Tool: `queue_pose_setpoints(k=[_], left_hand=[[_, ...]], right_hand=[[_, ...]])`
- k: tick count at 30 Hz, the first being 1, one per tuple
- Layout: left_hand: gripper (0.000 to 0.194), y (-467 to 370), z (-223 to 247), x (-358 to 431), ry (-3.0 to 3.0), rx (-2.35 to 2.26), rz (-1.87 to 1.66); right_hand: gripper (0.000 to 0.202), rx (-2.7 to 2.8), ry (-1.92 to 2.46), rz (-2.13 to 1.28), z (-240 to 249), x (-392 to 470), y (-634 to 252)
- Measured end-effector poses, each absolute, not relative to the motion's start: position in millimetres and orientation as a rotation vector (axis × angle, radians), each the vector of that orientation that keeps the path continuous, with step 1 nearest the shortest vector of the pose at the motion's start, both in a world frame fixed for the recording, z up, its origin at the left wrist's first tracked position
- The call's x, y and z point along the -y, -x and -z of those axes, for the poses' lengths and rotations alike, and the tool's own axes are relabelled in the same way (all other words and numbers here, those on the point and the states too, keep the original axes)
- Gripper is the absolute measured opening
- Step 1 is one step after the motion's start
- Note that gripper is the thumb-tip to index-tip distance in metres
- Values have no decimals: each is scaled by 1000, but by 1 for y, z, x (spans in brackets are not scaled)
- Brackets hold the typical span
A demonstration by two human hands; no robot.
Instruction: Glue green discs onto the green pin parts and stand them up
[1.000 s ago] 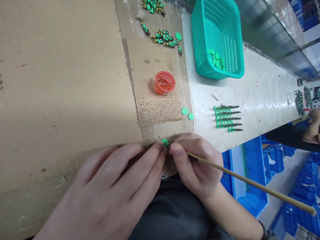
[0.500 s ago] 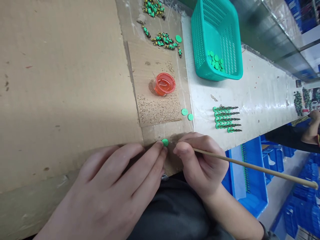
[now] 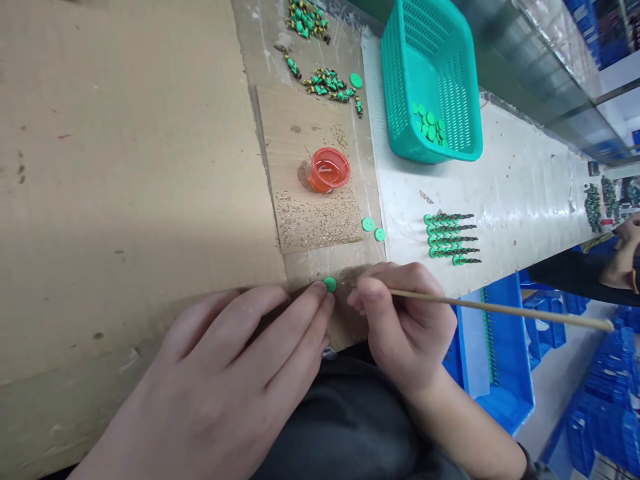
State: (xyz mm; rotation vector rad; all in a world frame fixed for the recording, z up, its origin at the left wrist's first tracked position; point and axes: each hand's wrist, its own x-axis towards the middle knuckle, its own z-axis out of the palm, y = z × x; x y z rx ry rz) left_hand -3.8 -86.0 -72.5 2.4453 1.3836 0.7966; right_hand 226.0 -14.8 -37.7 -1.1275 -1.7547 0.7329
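A small green disc (image 3: 329, 285) lies at the cardboard's near edge, pinched by the fingertips of my left hand (image 3: 225, 360). My right hand (image 3: 407, 323) grips a thin wooden stick (image 3: 520, 311), whose tip points toward the disc; whether it touches cannot be told. Two loose green discs (image 3: 369, 225) rest just beyond my right hand. Past them a red cup (image 3: 330, 169) with liquid stands on a cardboard piece (image 3: 300, 130) dotted with specks. Small green, black and yellow figures (image 3: 327, 81) lie in piles farther up.
A teal basket (image 3: 435, 143) holding green discs stands at the upper right. Rows of green discs with dark twisted pieces (image 3: 453, 239) lie on the pale table (image 3: 520, 193). Blue bins (image 3: 515, 360) sit below at right. Another person's arm (image 3: 620, 263) shows at the right edge.
The stick in my right hand has tilted, its far end moving up and left in view. My left hand stays on the disc. The camera view has shifted slightly.
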Motion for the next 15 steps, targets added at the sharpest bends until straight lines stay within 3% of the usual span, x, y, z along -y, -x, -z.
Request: queue_pose_setpoints(k=[9, 15], left_hand=[[37, -4, 77, 76, -2612, -1358, -906], [33, -9, 80, 71, -2579, -1372, -1022]], right_hand=[[29, 1885, 1081, -359, 11, -65, -212], [38, 2037, 968, -384, 15, -114, -192]])
